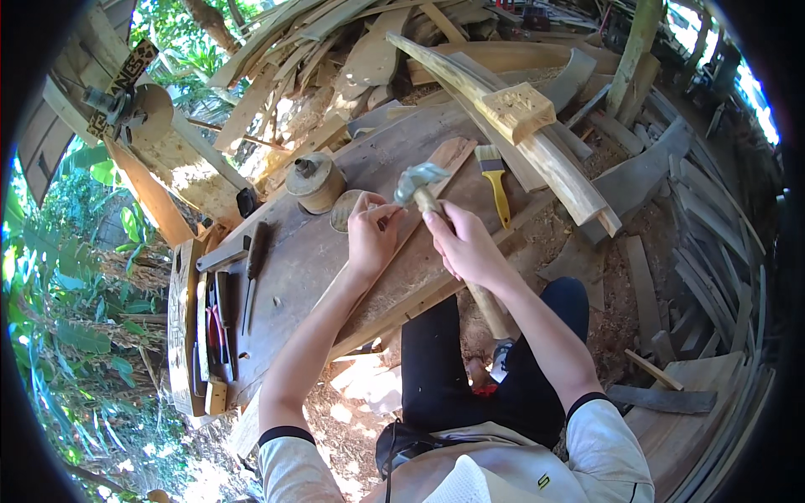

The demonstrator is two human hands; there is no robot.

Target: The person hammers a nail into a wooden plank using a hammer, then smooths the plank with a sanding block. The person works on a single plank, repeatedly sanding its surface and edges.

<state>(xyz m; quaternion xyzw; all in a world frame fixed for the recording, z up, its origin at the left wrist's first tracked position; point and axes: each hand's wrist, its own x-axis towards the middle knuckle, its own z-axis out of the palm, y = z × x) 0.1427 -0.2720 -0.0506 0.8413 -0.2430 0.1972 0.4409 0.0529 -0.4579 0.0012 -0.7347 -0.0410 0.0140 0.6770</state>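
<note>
My right hand [461, 243] grips a hammer [426, 198] partway along its wooden handle. The metal head is raised just above the workbench, and the handle's end slants back over my legs. To its left, my left hand [373, 235] is closed in a pinch near the hammer head; whatever lies between the fingertips is too small to make out. Beneath both hands runs a long narrow wooden board [449, 161] on the bench top [293, 289]. A round piece [342, 211] lies against the left hand's far side, partly hidden by it.
A round wooden container [316, 189] stands beyond my left hand. A yellow-handled brush [496, 189] lies right of the hammer. Along the bench's left end are a long thin tool [254, 264] and red-handled pliers [221, 327]. Timber beams [537, 151] and wood scraps [293, 92] surround the bench.
</note>
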